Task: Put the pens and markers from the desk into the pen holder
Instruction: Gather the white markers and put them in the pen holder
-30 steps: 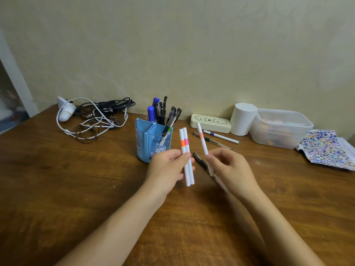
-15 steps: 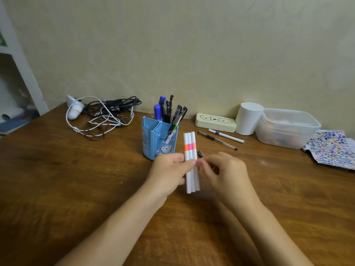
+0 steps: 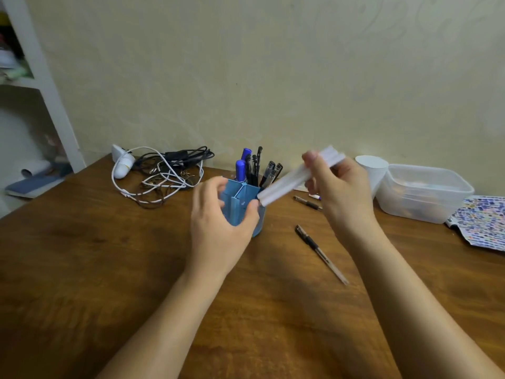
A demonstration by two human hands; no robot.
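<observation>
The blue pen holder (image 3: 240, 199) stands mid-desk with several dark pens and two blue markers (image 3: 240, 168) upright in its back compartments. My left hand (image 3: 221, 217) wraps around its front, thumb and fingers on its walls. My right hand (image 3: 336, 187) holds the bundle of white markers (image 3: 287, 184) tilted, blurred by motion, with the lower ends just above the holder's right rim. A black pen (image 3: 318, 251) lies on the desk to the right of the holder. Another dark pen (image 3: 307, 202) and a white pen (image 3: 314, 196) lie behind my right hand, partly hidden.
A tangle of white and black cables (image 3: 164, 173) with a white charger lies at the back left. A white cup (image 3: 374, 170), a clear plastic box (image 3: 420, 192) and a dotted booklet (image 3: 481, 220) sit at the back right. A white shelf (image 3: 41, 86) stands at far left.
The three white markers passed from my left hand to my right, which lifted them toward the holder's rim. My left hand moved forward and took hold of the holder.
</observation>
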